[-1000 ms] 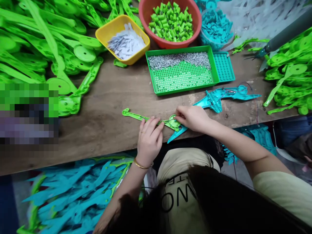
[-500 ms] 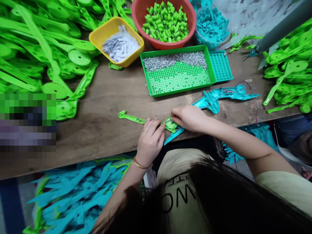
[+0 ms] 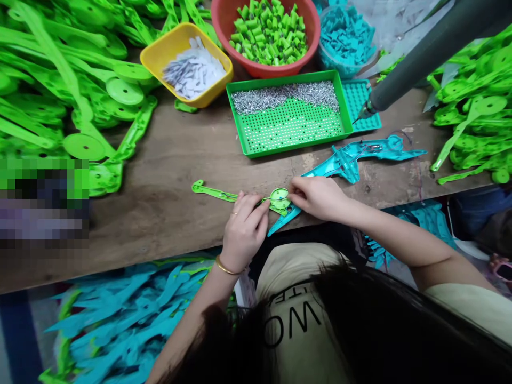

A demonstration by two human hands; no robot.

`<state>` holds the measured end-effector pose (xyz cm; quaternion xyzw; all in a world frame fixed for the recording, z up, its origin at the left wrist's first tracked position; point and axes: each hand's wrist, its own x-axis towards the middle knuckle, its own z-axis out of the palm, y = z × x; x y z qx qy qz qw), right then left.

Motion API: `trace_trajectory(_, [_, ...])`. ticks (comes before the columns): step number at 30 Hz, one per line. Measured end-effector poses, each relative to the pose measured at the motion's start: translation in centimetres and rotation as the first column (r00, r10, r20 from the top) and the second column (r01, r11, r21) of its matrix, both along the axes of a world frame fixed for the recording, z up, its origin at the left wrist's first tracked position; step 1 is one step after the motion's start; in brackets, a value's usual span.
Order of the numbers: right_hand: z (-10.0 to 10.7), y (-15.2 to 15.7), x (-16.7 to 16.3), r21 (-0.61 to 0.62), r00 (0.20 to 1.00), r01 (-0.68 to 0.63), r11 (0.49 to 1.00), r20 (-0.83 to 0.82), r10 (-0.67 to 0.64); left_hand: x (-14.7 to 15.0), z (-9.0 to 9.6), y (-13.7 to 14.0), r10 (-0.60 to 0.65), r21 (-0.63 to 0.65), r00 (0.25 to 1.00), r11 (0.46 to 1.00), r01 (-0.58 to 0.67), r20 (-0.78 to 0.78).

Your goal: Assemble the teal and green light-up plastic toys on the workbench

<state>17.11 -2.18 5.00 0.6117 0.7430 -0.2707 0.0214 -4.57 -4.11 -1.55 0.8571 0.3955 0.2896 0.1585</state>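
My left hand (image 3: 246, 229) presses its closed fingers on the arm of a slim bright-green plastic part (image 3: 214, 191), whose hooked end points left. A dark thin line, perhaps a wire, runs along this part to its round end (image 3: 279, 197). My right hand (image 3: 318, 198) is closed in a pinch at the right edge of that round end; what the fingertips hold is too small to tell. Under the green part lies a pointed blue plastic piece (image 3: 282, 222). Beyond my right hand is a blue plastic shell (image 3: 352, 160) with thin wires; whether both blue pieces join is hidden.
A green tray (image 3: 294, 130) of small metal pieces stands ahead, with a yellow tub (image 3: 224, 88), a red bowl (image 3: 266, 69) and a turquoise tray (image 3: 362, 104) around it. A dark grey rod-shaped tool (image 3: 416, 58) reaches in from upper right. Green parts (image 3: 84, 146) are heaped left.
My right hand has shifted slightly right, showing more of the round green end. The grey tool has swung left and down over the turquoise tray. My left hand has barely moved.
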Motion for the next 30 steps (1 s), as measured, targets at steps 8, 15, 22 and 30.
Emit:
trace_trajectory(8, [-0.4, 0.8, 0.3, 0.085, 0.999, 0.029, 0.996, 0.039, -0.032, -0.2, 0.0, 0.2, -0.014, -0.053, 1.000, 0.998, 0.015, 0.026])
trace_trajectory(15, [-0.9, 0.4, 0.3, 0.191, 0.992, -0.087, 0.978, 0.108, 0.067, 0.1, -0.1, 0.3, -0.008, -0.055, 0.999, 0.998, 0.010, 0.038])
trace_trajectory(22, [-1.7, 0.3, 0.6, 0.218, 0.986, -0.156, 0.963, 0.095, 0.138, 0.4, 1.3, 0.7, 0.080, -0.133, 0.986, 0.989, -0.061, 0.148])
trace_trajectory(30, [-1.7, 0.4, 1.2, 0.184, 0.984, -0.175, 0.967, 0.034, 0.172, 6.1, 1.6, 0.2, -0.030, -0.092, 0.999, 0.995, 0.029, -0.018])
